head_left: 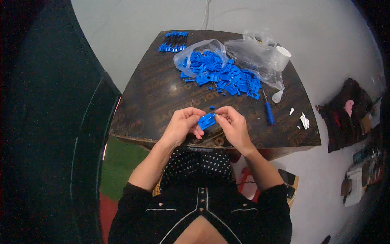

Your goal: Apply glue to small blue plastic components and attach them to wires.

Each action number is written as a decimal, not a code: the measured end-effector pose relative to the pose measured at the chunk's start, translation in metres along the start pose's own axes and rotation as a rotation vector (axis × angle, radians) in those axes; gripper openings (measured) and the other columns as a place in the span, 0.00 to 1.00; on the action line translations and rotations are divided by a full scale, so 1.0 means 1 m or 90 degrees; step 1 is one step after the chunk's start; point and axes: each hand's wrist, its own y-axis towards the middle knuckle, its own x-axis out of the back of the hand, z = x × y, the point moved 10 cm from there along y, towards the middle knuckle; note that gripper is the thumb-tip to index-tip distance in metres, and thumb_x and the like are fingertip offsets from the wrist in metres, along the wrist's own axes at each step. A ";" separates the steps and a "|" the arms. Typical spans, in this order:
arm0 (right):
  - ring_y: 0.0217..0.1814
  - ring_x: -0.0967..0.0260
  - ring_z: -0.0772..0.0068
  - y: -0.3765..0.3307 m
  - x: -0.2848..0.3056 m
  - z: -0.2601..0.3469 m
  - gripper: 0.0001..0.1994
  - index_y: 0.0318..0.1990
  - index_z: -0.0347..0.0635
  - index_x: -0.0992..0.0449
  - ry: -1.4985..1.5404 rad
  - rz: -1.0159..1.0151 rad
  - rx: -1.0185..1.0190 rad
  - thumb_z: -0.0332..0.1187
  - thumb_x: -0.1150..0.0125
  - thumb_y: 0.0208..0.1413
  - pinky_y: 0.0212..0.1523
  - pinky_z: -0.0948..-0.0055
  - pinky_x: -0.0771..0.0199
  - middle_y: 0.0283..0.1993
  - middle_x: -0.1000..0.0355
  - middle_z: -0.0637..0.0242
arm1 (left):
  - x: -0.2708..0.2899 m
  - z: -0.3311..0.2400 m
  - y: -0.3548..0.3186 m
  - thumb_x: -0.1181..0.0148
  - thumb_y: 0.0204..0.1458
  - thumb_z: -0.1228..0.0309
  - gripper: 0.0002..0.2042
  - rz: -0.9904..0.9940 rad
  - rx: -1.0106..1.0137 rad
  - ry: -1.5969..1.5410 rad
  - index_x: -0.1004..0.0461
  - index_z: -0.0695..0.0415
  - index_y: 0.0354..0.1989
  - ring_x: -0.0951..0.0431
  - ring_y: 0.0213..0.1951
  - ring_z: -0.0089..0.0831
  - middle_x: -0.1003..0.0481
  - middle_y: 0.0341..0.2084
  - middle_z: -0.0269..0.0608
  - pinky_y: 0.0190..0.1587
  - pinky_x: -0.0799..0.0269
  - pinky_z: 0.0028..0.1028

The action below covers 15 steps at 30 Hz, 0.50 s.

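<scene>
Above the near edge of the dark table, a flat blue plastic part [207, 121] is held between my two hands. My left hand [183, 125] pinches its left end, thumb and fingers closed on it. At the upper right corner, the fingertips of my right hand [233, 125] close on the same part; whether they also hold something smaller is too fine to make out. Just beyond my fingers lies a small blue piece [212, 107]. Farther back, a heap of similar blue plastic parts [235, 81] spills out of a clear plastic bag [221, 46].
A blue-handled screwdriver [269, 114] lies right of my hands, near white scraps [304, 120]. Grouped blue parts with dark rods [173, 42] stand at the far left corner. Another clear bag [256, 57] and a white roll [283, 52] sit at the back right, by the wall.
</scene>
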 end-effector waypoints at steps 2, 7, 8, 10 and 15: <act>0.30 0.35 0.82 0.002 -0.004 -0.006 0.07 0.36 0.35 0.28 0.005 0.004 -0.034 0.29 0.41 0.54 0.32 0.77 0.32 0.27 0.30 0.69 | 0.003 0.004 -0.003 0.51 0.56 0.76 0.10 0.002 0.007 -0.012 0.30 0.68 0.43 0.23 0.20 0.28 0.25 0.26 0.43 0.21 0.24 0.26; 0.29 0.36 0.83 -0.001 -0.014 -0.027 0.06 0.34 0.36 0.29 0.030 -0.003 -0.058 0.28 0.41 0.53 0.31 0.77 0.33 0.26 0.31 0.70 | 0.002 0.009 -0.015 0.45 0.52 0.78 0.14 -0.018 0.012 0.003 0.30 0.67 0.47 0.25 0.22 0.24 0.25 0.25 0.39 0.29 0.25 0.23; 0.29 0.36 0.83 -0.003 -0.014 -0.030 0.05 0.34 0.36 0.29 0.035 -0.017 -0.071 0.28 0.40 0.53 0.31 0.78 0.33 0.26 0.31 0.70 | 0.003 0.001 -0.020 0.42 0.49 0.79 0.16 -0.010 -0.061 0.112 0.29 0.65 0.48 0.26 0.25 0.23 0.26 0.27 0.37 0.32 0.27 0.21; 0.29 0.36 0.83 -0.008 -0.015 -0.027 0.05 0.33 0.36 0.29 0.038 -0.027 -0.081 0.27 0.40 0.52 0.31 0.78 0.33 0.26 0.31 0.70 | -0.001 -0.013 -0.029 0.37 0.43 0.82 0.21 -0.022 -0.191 0.231 0.28 0.60 0.49 0.29 0.31 0.21 0.29 0.33 0.33 0.36 0.32 0.20; 0.27 0.36 0.83 -0.018 -0.022 -0.033 0.05 0.30 0.36 0.30 0.071 -0.057 -0.050 0.27 0.40 0.52 0.28 0.78 0.33 0.25 0.31 0.69 | -0.012 -0.026 -0.041 0.39 0.43 0.82 0.17 -0.108 -0.281 0.503 0.28 0.63 0.45 0.26 0.33 0.29 0.30 0.36 0.41 0.34 0.30 0.24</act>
